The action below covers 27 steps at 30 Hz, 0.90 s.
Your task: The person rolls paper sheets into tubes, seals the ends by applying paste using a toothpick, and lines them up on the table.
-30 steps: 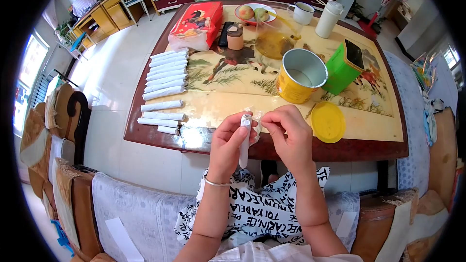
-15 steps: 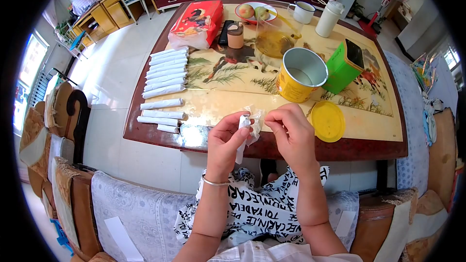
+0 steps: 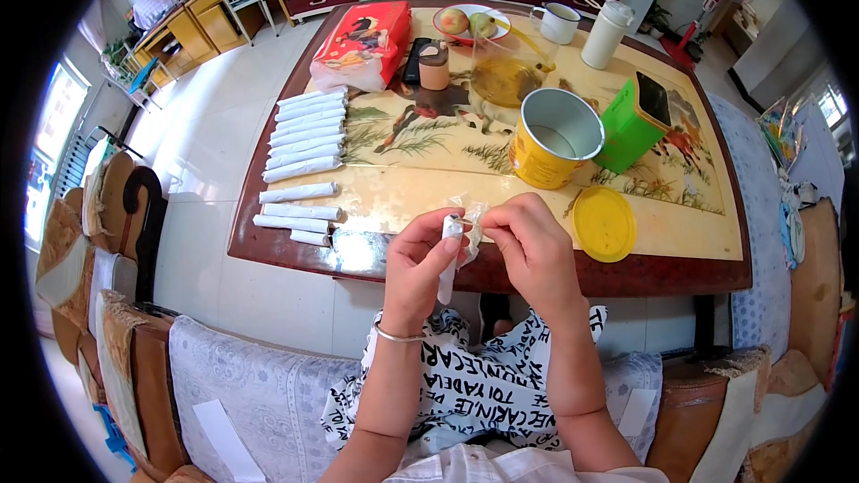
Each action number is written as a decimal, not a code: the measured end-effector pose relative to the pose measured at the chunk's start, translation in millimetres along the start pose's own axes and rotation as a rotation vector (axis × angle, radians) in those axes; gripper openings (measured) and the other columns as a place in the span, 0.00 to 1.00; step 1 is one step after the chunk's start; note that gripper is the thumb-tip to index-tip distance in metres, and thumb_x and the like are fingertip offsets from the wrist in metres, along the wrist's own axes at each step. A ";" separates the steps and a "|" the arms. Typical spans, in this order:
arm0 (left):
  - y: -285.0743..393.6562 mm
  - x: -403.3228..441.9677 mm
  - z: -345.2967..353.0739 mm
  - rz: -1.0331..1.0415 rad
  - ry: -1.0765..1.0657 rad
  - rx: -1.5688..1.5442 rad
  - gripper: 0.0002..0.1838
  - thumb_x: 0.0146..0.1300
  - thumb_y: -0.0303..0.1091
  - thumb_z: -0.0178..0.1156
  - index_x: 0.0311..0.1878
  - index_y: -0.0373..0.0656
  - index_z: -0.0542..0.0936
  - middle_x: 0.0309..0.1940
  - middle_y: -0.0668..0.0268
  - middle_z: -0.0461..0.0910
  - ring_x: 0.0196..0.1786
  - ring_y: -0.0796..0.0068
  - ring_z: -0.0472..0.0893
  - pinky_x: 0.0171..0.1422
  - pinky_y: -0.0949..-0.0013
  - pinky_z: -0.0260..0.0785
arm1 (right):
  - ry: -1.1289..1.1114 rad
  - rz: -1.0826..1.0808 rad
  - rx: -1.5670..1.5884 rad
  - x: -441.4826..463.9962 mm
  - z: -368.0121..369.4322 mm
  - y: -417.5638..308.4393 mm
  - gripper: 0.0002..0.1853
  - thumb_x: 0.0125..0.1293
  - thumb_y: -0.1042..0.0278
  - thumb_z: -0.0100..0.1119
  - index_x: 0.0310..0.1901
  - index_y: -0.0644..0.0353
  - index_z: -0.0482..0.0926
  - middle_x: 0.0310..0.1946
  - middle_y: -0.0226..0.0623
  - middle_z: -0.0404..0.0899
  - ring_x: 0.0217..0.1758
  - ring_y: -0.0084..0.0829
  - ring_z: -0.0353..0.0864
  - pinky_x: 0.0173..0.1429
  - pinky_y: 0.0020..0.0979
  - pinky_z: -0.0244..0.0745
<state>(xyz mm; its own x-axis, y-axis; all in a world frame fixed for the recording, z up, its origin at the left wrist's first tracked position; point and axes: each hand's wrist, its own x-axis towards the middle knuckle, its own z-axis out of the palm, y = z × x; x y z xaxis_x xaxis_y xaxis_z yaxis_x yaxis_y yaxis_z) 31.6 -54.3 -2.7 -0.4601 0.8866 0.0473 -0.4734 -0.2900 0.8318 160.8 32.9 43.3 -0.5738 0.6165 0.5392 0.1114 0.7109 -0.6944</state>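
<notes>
My left hand (image 3: pixel 417 259), a bangle at its wrist, is closed around a white paper roll (image 3: pixel 450 255) held upright over the near table edge. Something dark shows at the roll's top end. Close on its right, my right hand (image 3: pixel 535 246) has thumb and forefinger pinched together near that end; what sits between them is too small to make out. Crinkled clear plastic (image 3: pixel 476 215) lies between and behind my hands. Similar white paper rolls (image 3: pixel 306 145), several of them, lie in a column at the table's left side.
An uncovered yellow tin (image 3: pixel 537 154) stands on the table (image 3: pixel 429 181), its yellow lid (image 3: pixel 605 224) in front. Beside it is a green box (image 3: pixel 626 130). Farther back are a red package (image 3: pixel 369 40), a fruit plate (image 3: pixel 440 16), an enamel mug (image 3: pixel 557 22) and a white bottle (image 3: pixel 608 34).
My right hand has shifted slightly left, bringing its pinched fingertips closer to the top of the roll. My left hand still holds the roll, nearly in place.
</notes>
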 end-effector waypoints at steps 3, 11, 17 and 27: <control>-1.3 0.2 -3.6 -0.011 -0.082 -0.052 0.18 0.63 0.27 0.61 0.55 0.36 0.76 0.44 0.65 0.80 0.42 0.80 0.79 0.48 0.74 0.73 | -0.017 -0.004 -0.037 -0.9 0.3 1.5 0.07 0.56 0.81 0.59 0.37 0.63 0.75 0.32 0.39 0.73 0.38 0.41 0.77 0.41 0.36 0.74; -8.9 2.9 -5.2 -0.021 -0.159 -0.206 0.18 0.63 0.29 0.61 0.55 0.35 0.75 0.42 0.65 0.79 0.43 0.78 0.79 0.47 0.73 0.73 | -0.012 -0.036 -0.095 -0.8 -0.1 1.0 0.08 0.56 0.81 0.58 0.38 0.62 0.75 0.33 0.40 0.73 0.39 0.43 0.76 0.41 0.38 0.73; -7.0 2.9 4.6 -0.026 -0.019 -0.156 0.18 0.59 0.25 0.63 0.52 0.36 0.75 0.40 0.62 0.79 0.39 0.75 0.78 0.44 0.72 0.73 | 0.057 -0.013 -0.098 -0.9 -4.8 -2.2 0.08 0.56 0.81 0.59 0.38 0.62 0.75 0.33 0.40 0.73 0.38 0.42 0.76 0.40 0.38 0.73; -4.7 1.5 7.3 -0.005 0.080 0.035 0.15 0.55 0.22 0.65 0.46 0.37 0.75 0.37 0.63 0.80 0.39 0.76 0.81 0.44 0.72 0.75 | 0.052 -0.108 -0.243 -2.0 -10.2 -4.7 0.12 0.52 0.83 0.58 0.39 0.62 0.76 0.32 0.39 0.71 0.38 0.40 0.75 0.42 0.36 0.73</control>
<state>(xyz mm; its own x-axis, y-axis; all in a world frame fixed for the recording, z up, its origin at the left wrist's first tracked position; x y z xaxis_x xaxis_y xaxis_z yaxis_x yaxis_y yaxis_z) 38.6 -49.0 -2.6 -0.5165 0.8563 -0.0002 -0.4502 -0.2714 0.8507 169.7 31.8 50.4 -0.5512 0.5449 0.6318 0.2468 0.8299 -0.5004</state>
